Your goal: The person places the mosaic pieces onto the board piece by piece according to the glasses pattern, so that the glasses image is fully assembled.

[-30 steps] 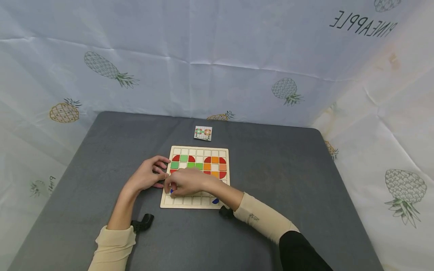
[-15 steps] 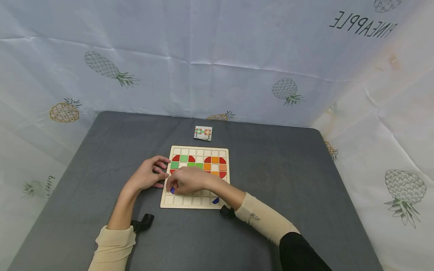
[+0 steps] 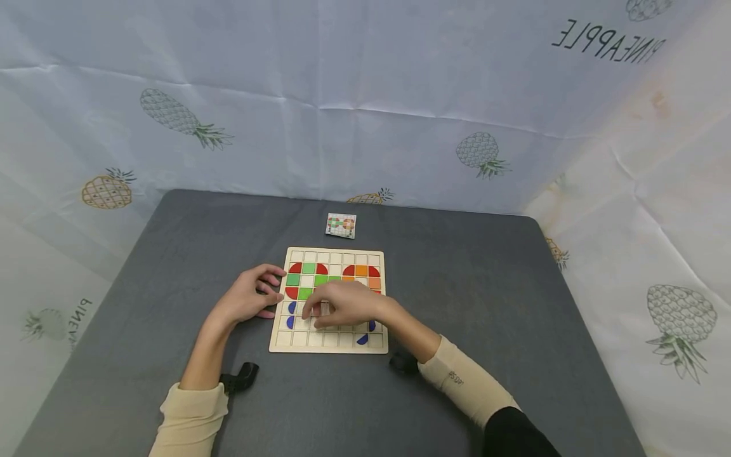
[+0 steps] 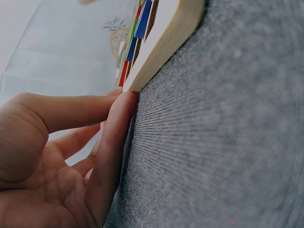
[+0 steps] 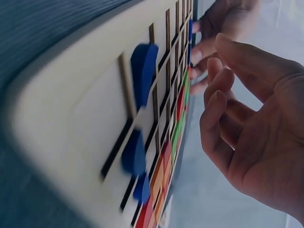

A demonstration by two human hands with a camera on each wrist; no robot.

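A pale wooden grid board point(image 3: 328, 348) lies on the table, with red, green, orange and blue flat pieces in its cells. Along its left side are two rounded blue pieces, an upper blue piece point(image 3: 292, 307) and a lower blue piece point(image 3: 290, 322). My left hand point(image 3: 250, 295) rests at the board's left edge, its fingertips touching the rim with fingers fairly straight. Over the middle of the board hovers my right hand point(image 3: 345, 303), fingers loosely bent and nothing held, as the right wrist view shows. It covers several cells. Near the lower right, a blue piece point(image 5: 143, 73) sits tilted.
Behind the board a small printed card point(image 3: 341, 225) with a coloured pattern lies on the grey table point(image 3: 457, 285). A pineapple-print curtain point(image 3: 365, 152) hangs around the table's back and sides. A black wrist device point(image 3: 241, 377) is on the left forearm.
My right hand has let go of the lower-left blue piece and moved right, across the board. Both left-side blue pieces are now uncovered. My left hand stays at the edge.
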